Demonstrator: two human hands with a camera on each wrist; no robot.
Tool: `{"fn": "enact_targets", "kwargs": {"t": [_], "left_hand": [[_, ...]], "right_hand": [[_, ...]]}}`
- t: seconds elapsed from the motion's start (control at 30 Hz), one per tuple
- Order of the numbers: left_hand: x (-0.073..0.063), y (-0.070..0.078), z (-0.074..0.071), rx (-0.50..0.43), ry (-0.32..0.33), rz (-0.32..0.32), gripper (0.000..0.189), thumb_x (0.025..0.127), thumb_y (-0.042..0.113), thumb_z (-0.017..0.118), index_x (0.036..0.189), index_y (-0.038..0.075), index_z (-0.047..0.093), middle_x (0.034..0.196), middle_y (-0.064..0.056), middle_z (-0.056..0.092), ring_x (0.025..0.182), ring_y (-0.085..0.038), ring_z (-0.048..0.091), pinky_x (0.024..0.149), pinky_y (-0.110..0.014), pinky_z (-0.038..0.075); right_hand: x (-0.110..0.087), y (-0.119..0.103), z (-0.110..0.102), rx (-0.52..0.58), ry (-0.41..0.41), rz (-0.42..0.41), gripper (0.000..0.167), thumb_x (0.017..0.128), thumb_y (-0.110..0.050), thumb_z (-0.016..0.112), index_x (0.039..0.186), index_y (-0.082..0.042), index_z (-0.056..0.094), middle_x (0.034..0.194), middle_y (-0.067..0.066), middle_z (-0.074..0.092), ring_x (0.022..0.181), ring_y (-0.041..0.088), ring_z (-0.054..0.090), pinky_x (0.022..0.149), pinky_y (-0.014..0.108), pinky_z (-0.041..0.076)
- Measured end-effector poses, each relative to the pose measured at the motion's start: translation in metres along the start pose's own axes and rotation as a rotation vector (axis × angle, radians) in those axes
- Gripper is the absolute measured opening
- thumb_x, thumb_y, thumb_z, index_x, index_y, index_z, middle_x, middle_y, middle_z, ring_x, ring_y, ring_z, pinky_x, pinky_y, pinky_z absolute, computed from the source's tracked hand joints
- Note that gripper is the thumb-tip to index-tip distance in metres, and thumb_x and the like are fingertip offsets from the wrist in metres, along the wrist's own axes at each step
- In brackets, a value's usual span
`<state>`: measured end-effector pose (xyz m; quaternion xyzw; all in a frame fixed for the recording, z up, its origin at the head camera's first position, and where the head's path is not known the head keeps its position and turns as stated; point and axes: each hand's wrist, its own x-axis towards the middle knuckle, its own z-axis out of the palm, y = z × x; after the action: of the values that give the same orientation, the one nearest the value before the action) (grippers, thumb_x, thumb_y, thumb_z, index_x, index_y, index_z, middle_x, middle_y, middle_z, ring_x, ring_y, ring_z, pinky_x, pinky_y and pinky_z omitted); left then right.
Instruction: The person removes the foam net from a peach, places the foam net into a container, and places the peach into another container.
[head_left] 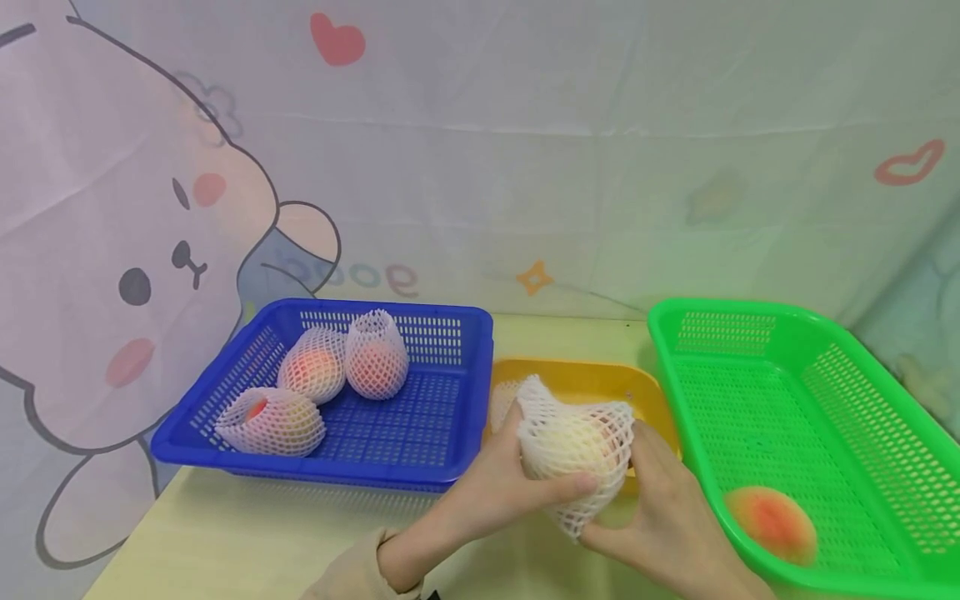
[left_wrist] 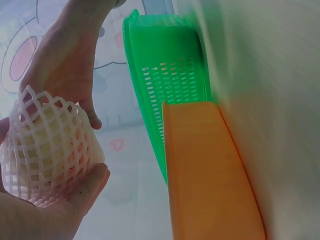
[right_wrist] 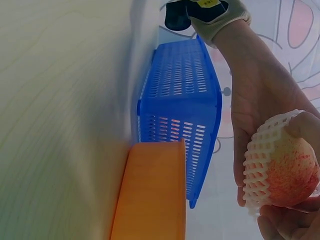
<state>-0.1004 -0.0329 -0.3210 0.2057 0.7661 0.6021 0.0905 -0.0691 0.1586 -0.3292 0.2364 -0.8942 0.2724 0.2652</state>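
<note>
The left hand and right hand both grip the peach in its foam net; from it, the blue basket lies at 10 o'clock, the green basket at 3 o'clock. Best ease the net evenly; squeezing could bruise.

We see one yellowish peach with red blush, partly inside a white foam net sleeve; both are raised together above the table.
</note>
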Motion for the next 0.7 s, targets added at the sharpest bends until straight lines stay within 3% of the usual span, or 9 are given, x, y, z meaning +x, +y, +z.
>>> {"fn": "enact_targets", "kwargs": {"t": [0.1, 0.33, 0.53, 0.7], "left_hand": [[0.0003, 0.0012, -0.0012, -0.012, -0.001, 0.017, 0.086, 0.077, 0.036, 0.079, 0.145, 0.02, 0.028, 0.122, -0.003, 0.058, 0.106, -0.011, 0.059, 0.095, -0.025, 0.047], [0.0014, 0.002, -0.0032, -0.058, 0.073, 0.072, 0.079, 0.075, 0.036, 0.081, 0.138, 0.021, 0.036, 0.131, 0.0, 0.046, 0.105, -0.01, 0.058, 0.091, -0.023, 0.051], [0.0018, 0.0024, -0.0042, -0.139, 0.071, 0.13, 0.066, 0.077, 0.032, 0.08, 0.13, 0.019, 0.044, 0.118, -0.004, 0.062, 0.099, -0.013, 0.064, 0.087, -0.027, 0.054], [0.0021, 0.0035, -0.0059, -0.159, 0.079, 0.142, 0.059, 0.078, 0.029, 0.079, 0.127, 0.02, 0.047, 0.113, -0.003, 0.066, 0.098, -0.015, 0.066, 0.085, -0.029, 0.055]], "right_hand": [[-0.0001, 0.0, 0.0001, -0.007, 0.011, -0.017, 0.095, 0.05, -0.033, 0.09, 0.131, -0.007, 0.048, 0.122, 0.0, 0.058, 0.106, 0.01, 0.054, 0.084, 0.036, 0.055], [-0.0012, -0.0001, 0.0002, -0.021, 0.033, -0.022, 0.096, 0.048, -0.03, 0.09, 0.131, -0.007, 0.047, 0.12, 0.0, 0.058, 0.104, 0.009, 0.052, 0.087, 0.023, 0.049], [-0.0005, 0.0007, 0.0007, -0.018, 0.052, -0.039, 0.095, 0.047, -0.029, 0.089, 0.13, -0.007, 0.048, 0.118, -0.001, 0.058, 0.102, 0.008, 0.05, 0.089, 0.011, 0.042], [-0.0002, 0.0012, 0.0006, -0.023, 0.065, -0.048, 0.093, 0.046, -0.027, 0.089, 0.128, -0.007, 0.05, 0.115, -0.003, 0.058, 0.1, 0.006, 0.048, 0.087, 0.009, 0.039]]}}
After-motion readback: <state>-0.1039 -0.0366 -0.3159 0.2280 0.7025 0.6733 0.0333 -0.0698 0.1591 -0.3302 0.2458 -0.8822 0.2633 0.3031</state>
